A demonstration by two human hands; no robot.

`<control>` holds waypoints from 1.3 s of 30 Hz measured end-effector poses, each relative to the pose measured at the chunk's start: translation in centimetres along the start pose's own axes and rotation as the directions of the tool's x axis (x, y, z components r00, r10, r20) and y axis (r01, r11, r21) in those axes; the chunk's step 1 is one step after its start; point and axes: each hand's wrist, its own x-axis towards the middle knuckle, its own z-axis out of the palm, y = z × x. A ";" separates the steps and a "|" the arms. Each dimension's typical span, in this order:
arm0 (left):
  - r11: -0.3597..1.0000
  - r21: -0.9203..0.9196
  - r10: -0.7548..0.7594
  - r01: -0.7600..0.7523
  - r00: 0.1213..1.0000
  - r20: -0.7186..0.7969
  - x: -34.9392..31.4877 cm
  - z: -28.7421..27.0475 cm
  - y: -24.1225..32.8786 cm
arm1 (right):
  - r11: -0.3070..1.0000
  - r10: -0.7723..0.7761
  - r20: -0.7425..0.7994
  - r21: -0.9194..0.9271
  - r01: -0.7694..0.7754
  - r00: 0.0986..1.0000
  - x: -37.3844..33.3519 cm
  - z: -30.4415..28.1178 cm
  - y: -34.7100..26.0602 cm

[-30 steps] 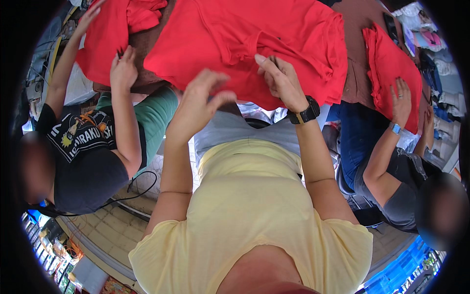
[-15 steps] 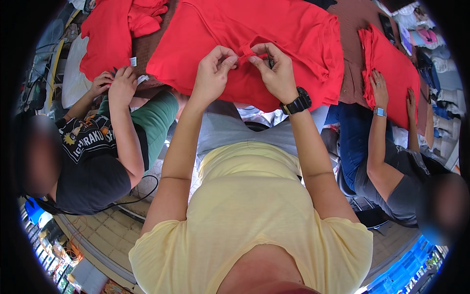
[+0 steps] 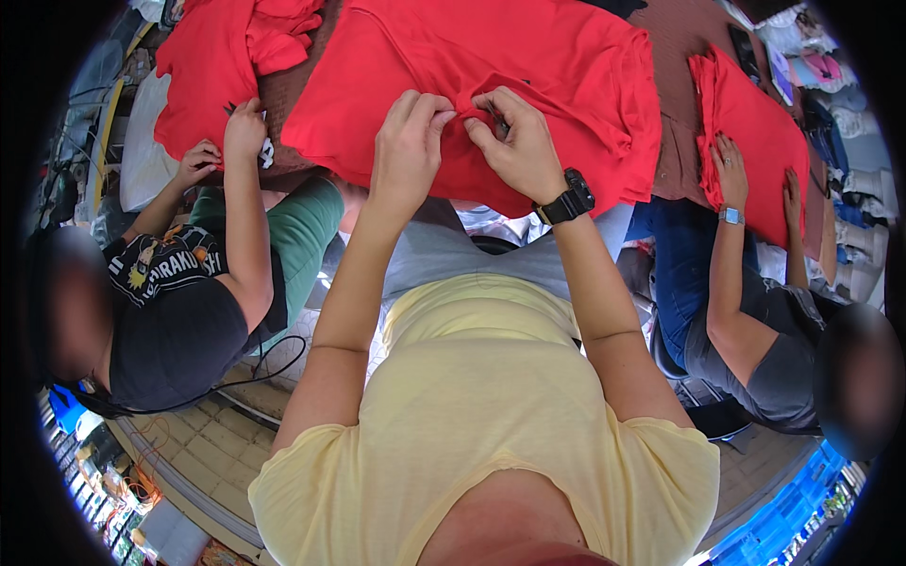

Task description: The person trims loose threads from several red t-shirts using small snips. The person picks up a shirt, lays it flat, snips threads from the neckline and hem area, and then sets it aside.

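A large red garment [image 3: 377,113] lies spread over the table edge in front of me, bunched near its middle. My left hand [image 3: 408,141] pinches a small fold of the fabric between thumb and fingertips. Right beside it, my right hand [image 3: 517,140] is curled over the bunched cloth, its fingertips touching the fabric. A small dark metal tool [image 3: 497,120] shows inside that hand's curled fingers; most of it is hidden, so its exact kind cannot be made out. A black watch [image 3: 572,196] is on my right wrist.
At the left, a co-worker's hands [image 3: 243,132] work on another red garment [image 3: 203,85]. At the right, a second co-worker's hands [image 3: 731,170] rest on a folded red cloth [image 3: 750,123]. The brown tabletop [image 3: 675,94] shows between the pieces.
My hands have come closer together at the bunched fabric, and the small raised loop of cloth between them is lower. The left co-worker's hands have moved apart.
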 end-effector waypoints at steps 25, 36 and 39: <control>0.899 -0.357 -0.282 0.255 0.959 -0.026 -1.7 2.3 -0.2 | 0.997 0.083 -0.052 0.013 -0.082 0.995 -0.4 -0.1 1.6; 0.938 -0.256 -0.246 0.232 0.969 -0.024 -1.8 2.2 -0.2 | 0.999 0.013 -0.069 -0.034 -0.015 0.998 -0.8 0.3 0.7; 0.954 -0.236 -0.191 0.184 0.982 -0.007 -1.4 1.5 0.0 | 0.995 -0.058 -0.068 -0.079 0.053 0.996 -0.8 0.4 0.8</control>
